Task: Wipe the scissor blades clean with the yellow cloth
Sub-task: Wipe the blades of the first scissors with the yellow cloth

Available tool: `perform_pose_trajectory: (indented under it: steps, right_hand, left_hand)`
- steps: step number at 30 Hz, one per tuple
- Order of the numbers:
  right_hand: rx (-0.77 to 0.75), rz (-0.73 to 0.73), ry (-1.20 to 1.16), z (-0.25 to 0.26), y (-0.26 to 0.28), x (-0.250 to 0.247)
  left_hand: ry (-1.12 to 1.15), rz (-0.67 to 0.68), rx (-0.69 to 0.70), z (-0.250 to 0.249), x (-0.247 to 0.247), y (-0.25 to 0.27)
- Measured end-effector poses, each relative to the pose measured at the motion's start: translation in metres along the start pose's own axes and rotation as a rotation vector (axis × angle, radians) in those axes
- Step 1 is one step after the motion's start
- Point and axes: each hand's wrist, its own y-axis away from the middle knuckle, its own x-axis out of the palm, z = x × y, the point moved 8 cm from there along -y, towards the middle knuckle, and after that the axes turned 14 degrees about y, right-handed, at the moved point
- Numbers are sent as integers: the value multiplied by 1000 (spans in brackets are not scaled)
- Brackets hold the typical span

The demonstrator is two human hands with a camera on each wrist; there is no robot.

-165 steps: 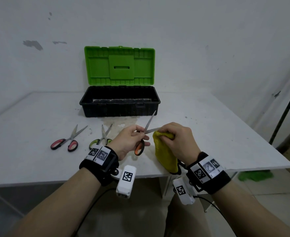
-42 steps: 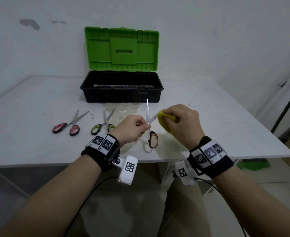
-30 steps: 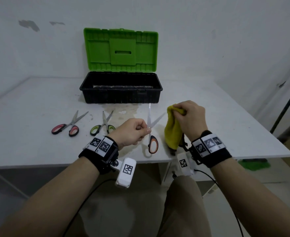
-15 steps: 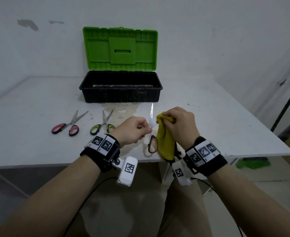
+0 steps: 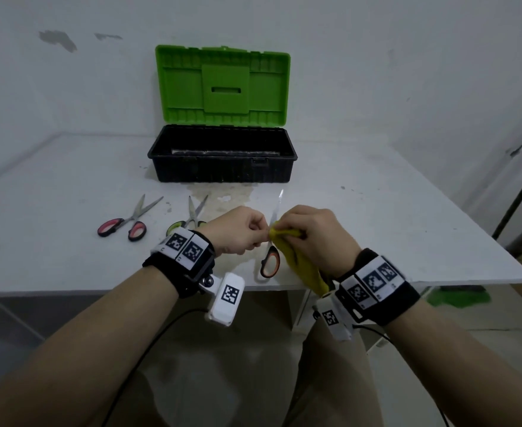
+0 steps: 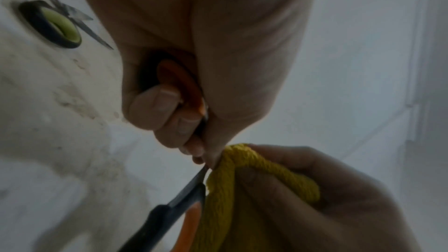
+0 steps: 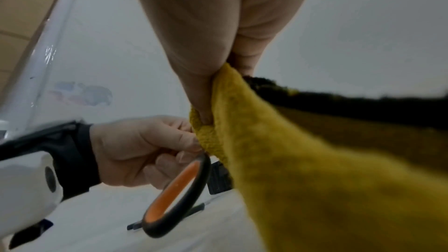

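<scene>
Above the near edge of the white table (image 5: 376,211), the left hand (image 5: 238,231) and right hand (image 5: 310,235) meet around a pair of orange-handled scissors (image 5: 270,263). From the head camera, one blade stands up between the knuckles toward 12 o'clock and one handle loop hangs free below at 6 o'clock. The left wrist view adds what the head view hides: the left fingers (image 6: 167,106) are curled through and around the other orange loop, clenched on it. The right wrist view shows the free loop dangling open and the yellow cloth (image 7: 315,179) draping broadly toward the camera. The right grip is a pinch: thumb and fingers fold the yellow cloth's top edge right beside the left fingertips, probably around the second blade, though the cloth covers that spot and the blade itself cannot be made out there.

On the table at about 10 o'clock from the hands lie red-handled scissors (image 5: 122,224), and just beside the left wrist green-handled scissors (image 5: 189,215), both partly open. At 12 o'clock, well apart, sits a black toolbox (image 5: 222,161) with its green lid (image 5: 222,84) raised against a scuffed pale wall (image 5: 407,72). A brownish stain (image 5: 222,192) spreads on the table in front of the box.
</scene>
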Motion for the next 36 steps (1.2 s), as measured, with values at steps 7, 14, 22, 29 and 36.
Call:
perform_pose_trajectory:
  steps: [7,14,22,29,36]
  right_hand:
    - [71,-42,0,-6,-4,8]
    - [257,-177,41,-36,-5,-23]
    - [73,-24,-16,-3,3,6]
    - [304,-165,30,-42,-5,-10]
    - [211,-144,8,-25,5,-23]
  left_hand:
    - [-222,17,94,-5,1,3]
    - [-77,20,15,9,6,1]
    - [-175,39,145,-4,12,-1]
    - [-185,47,113,7,19,3]
    - [35,32,35,11,13,1]
